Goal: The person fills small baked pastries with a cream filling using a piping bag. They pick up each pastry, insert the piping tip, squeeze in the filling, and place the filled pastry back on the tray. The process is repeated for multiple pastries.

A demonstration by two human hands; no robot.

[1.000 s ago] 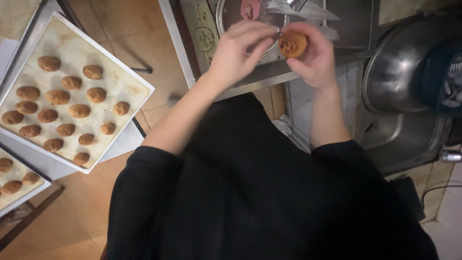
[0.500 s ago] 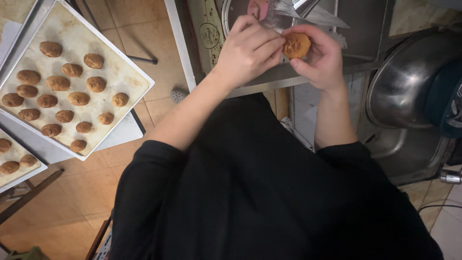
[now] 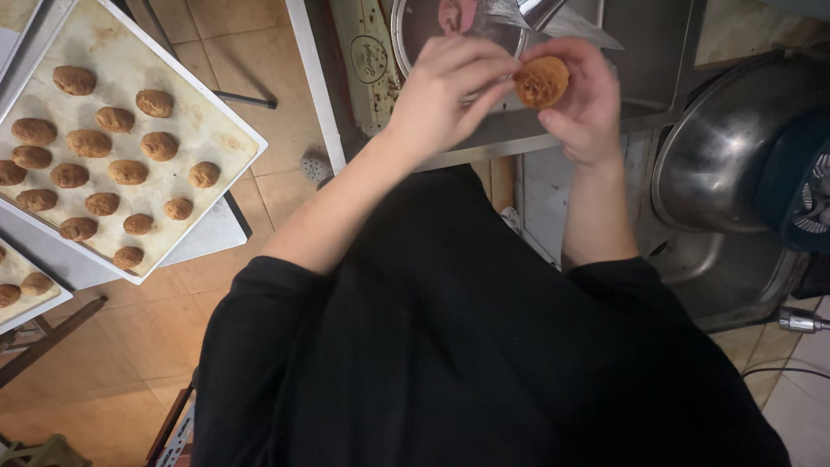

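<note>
Right hand (image 3: pixel 581 112) curls about a round golden-brown pastry (image 3: pixel 542 81), thumb and fingers closed on its rim, held in the air at about one o'clock over the steel table (image 3: pixel 553 130). Left hand (image 3: pixel 445 91) comes in from ten o'clock, fingertips pinched against the pastry's near edge, holding nothing else that I can see. Pressing too hard there could crack the crust, and a crumb or the whole piece might drop to the tiled floor (image 3: pixel 259 52) (it hangs just past the table's lip). A round metal pan (image 3: pixel 415 26) sits behind the hands, with clear plastic film (image 3: pixel 571 26) beside it. At eleven o'clock lies a long pale label strip (image 3: pixel 372 60) bearing a round emblem. Far over at nine o'clock, a paper-lined tray (image 3: pixel 220 130) holds rows of brown baked buns (image 3: pixel 128 171).
</note>
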